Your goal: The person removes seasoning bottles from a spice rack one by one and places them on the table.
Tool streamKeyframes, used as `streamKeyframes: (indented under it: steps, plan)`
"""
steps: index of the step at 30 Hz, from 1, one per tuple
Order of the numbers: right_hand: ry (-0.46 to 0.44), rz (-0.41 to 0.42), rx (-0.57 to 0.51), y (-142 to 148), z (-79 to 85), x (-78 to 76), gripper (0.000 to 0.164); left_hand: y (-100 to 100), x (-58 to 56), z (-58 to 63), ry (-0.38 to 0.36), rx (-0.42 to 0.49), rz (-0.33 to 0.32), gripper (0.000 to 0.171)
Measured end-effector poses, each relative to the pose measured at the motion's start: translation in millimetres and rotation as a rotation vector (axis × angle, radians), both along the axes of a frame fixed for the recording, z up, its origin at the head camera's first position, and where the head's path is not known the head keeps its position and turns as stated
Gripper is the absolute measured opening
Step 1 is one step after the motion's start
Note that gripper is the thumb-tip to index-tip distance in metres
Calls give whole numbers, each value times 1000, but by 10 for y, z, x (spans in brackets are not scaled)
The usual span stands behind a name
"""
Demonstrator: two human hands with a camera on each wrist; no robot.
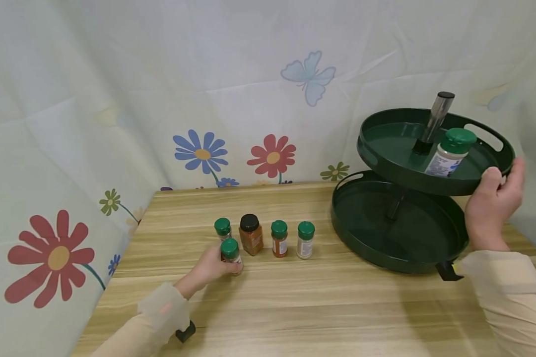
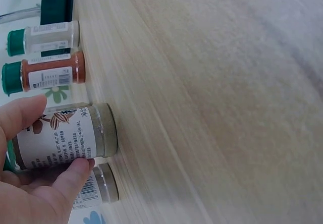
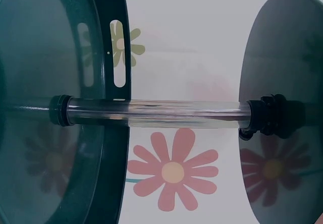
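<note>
My left hand [image 1: 212, 267] grips a small spice jar [image 2: 65, 138] with a green lid and a white label, thumb and fingers on opposite sides. Close behind it stands another green-lidded jar [image 1: 223, 227], partly hidden. My right hand [image 1: 493, 208] touches the outer edge of the dark green upper tray [image 1: 411, 173] of a two-tier stand, its fingers fairly straight at the rim. A larger green-lidded jar [image 1: 448, 153] stands on that tray beside the metal pole [image 1: 438, 116]. Only a sliver of skin appears in the right wrist view's lower corner.
Right of the left hand stand a black-lidded jar [image 1: 251, 235], an orange-red jar with a green lid [image 1: 279, 239] and a pale one [image 1: 305, 241]. The lower tray [image 1: 362, 248] rests on the wooden table [image 1: 295, 307]. A flower-printed cloth [image 1: 232, 99] hangs behind.
</note>
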State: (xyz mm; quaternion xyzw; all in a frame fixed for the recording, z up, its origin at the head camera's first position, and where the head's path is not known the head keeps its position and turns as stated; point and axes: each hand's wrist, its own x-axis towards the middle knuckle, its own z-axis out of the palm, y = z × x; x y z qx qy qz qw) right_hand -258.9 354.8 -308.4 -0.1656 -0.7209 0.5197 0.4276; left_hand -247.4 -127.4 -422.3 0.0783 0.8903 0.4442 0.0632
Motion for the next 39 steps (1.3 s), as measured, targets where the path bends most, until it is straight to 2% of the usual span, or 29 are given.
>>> streamKeyframes:
  steps: [9, 13, 20, 24, 29, 33, 39]
  plan:
    - [-1, 7, -12, -21, 23, 19, 53, -17, -30, 7, -36, -6, -5, 45]
    - [-10, 6, -11, -18, 21, 18, 53, -46, -23, 78, -47, -7, -21, 51]
    - [-17, 8, -15, -4, 14, 5, 54, -81, 4, 283, -79, -51, -26, 64]
    - [-16, 12, -19, 3, 9, 5, 54, -72, 9, 378, -63, -92, -36, 66]
    - [-9, 18, -17, 13, 0, 5, 54, -46, 38, 486, -14, -141, -42, 60]
    - [-16, 2, -1, 15, -9, -4, 54, -20, 53, 548, 41, -145, -48, 55]
    - [-16, 5, -2, 12, -7, 6, 54, 30, 61, 615, 69, -151, -37, 60]
